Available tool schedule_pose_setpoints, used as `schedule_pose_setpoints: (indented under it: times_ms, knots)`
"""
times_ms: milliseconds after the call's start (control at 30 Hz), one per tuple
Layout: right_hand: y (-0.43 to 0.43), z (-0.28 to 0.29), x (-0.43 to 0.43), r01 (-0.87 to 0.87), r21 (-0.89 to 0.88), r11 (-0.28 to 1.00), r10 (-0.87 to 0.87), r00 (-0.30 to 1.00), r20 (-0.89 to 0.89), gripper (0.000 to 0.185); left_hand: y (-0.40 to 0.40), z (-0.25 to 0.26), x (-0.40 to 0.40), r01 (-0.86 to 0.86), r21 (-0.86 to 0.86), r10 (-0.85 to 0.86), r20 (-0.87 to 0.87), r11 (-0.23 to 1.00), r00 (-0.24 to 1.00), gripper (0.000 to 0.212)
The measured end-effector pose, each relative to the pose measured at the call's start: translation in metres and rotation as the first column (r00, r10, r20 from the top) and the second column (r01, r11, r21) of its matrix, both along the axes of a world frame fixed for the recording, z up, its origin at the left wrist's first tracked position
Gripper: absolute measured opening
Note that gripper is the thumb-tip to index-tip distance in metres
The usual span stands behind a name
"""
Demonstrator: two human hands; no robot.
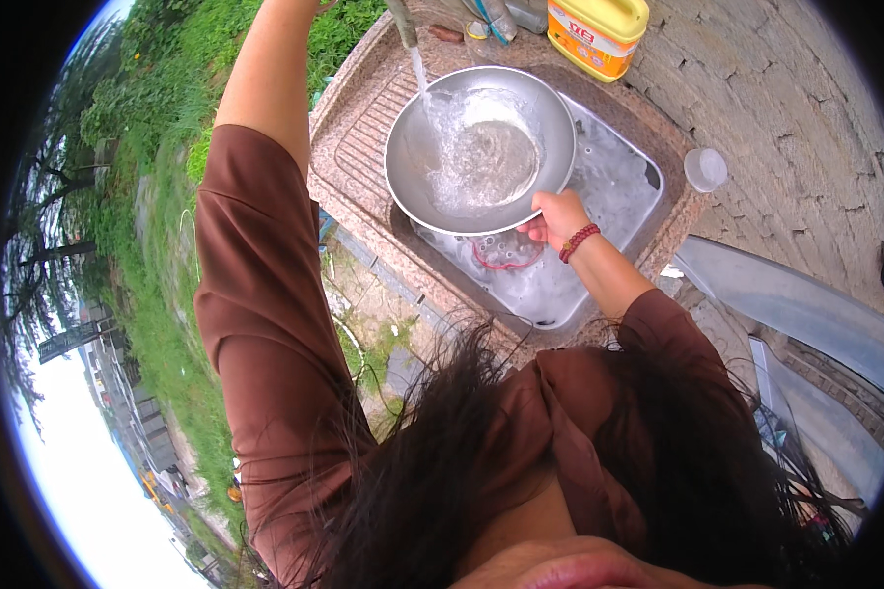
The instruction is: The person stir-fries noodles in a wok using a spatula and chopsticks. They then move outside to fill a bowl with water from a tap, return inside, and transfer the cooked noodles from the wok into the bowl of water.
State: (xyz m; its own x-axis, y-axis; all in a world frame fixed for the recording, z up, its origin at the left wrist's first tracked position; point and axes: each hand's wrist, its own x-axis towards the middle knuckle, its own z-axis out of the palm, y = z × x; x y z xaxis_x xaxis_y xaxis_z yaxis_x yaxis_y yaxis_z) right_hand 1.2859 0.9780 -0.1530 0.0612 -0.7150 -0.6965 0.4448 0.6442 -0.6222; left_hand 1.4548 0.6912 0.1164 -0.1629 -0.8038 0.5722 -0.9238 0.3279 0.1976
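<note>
My right hand (558,219) grips the near right rim of a wide metal bowl (416,166), fingers curled under the edge. The bowl is over a sink basin (610,202) of cloudy, soapy water. From a tap (403,26) at the top, a stream of water (420,73) runs into the bowl, where water churns at the bottom. A thin red loop-shaped rim (507,265) shows in the suds just below the bowl; what it belongs to is unclear. My left arm reaches up past the top edge beside the tap, and its hand is out of view.
A yellow detergent jug (597,37) stands at the sink's back edge. A small translucent cup (705,170) is by the right edge, near a rough block wall (759,110). A ribbed drainboard (372,136) lies left of the basin; greenery (155,96) grows beyond. Grey curved panels (795,309) lean at right.
</note>
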Motion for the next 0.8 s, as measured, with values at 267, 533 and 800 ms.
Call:
schedule_pose_setpoints:
  times_ms: [267,533,800]
  knots:
    - [0.0,-0.01,-0.002,0.038,-0.001,0.999,-0.038,0.999,-0.03,0.024,-0.012,-0.001,-0.004,-0.001,0.192,0.026,-0.128,0.981,0.991,0.07]
    - [0.001,-0.01,-0.003,0.063,-0.034,0.997,-0.064,0.998,-0.026,0.023,-0.018,0.003,-0.008,-0.046,0.162,0.056,-0.06,0.986,0.997,0.059]
    - [0.001,-0.012,0.0,0.065,-0.047,0.997,-0.066,0.998,-0.01,0.023,-0.026,-0.004,-0.002,-0.052,0.097,0.071,-0.21,0.994,0.975,0.056]
